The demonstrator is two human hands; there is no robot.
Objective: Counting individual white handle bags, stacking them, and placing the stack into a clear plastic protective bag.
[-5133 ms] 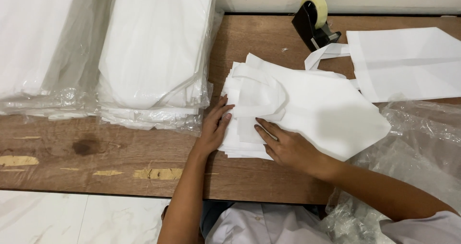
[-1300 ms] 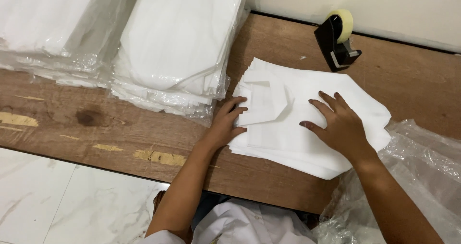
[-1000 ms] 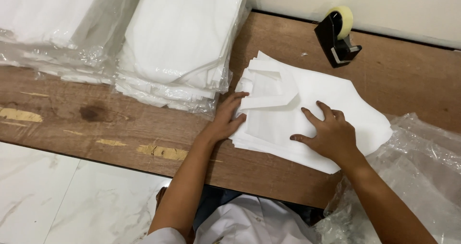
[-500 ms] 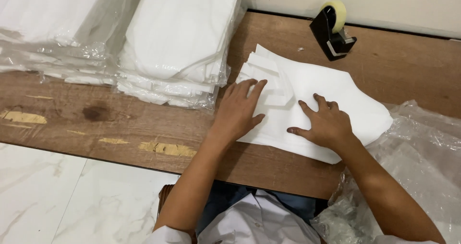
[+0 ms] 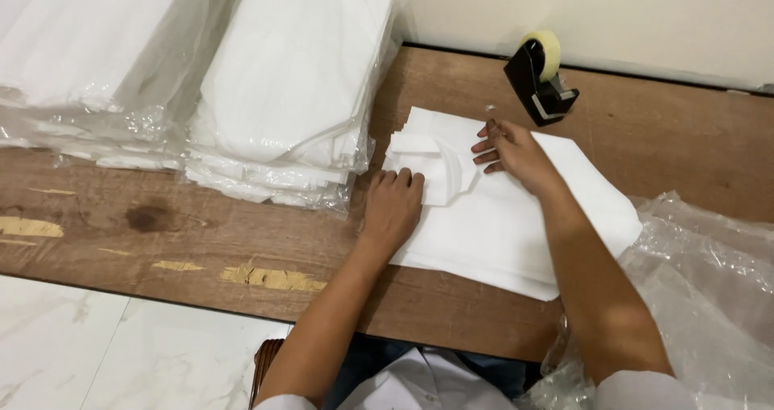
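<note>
Worn brown wood makes up the table (image 5: 266,257), which stands against a pale wall, with a black tape dispenser (image 5: 538,81) near the back edge, wrapped packs of white fabric (image 5: 282,104) at the left and loose clear plastic (image 5: 709,281) at the right. On the middle of this table lies a flat stack of white bags (image 5: 508,216); the left hand (image 5: 393,208) presses on its near left edge with the fingers curled down, holding nothing. The right hand (image 5: 512,152) rests near the top of the stack with fingers stretched and slightly spread, their tips touching the folded handle part (image 5: 423,164), and I cannot tell if it pinches a layer.
</note>
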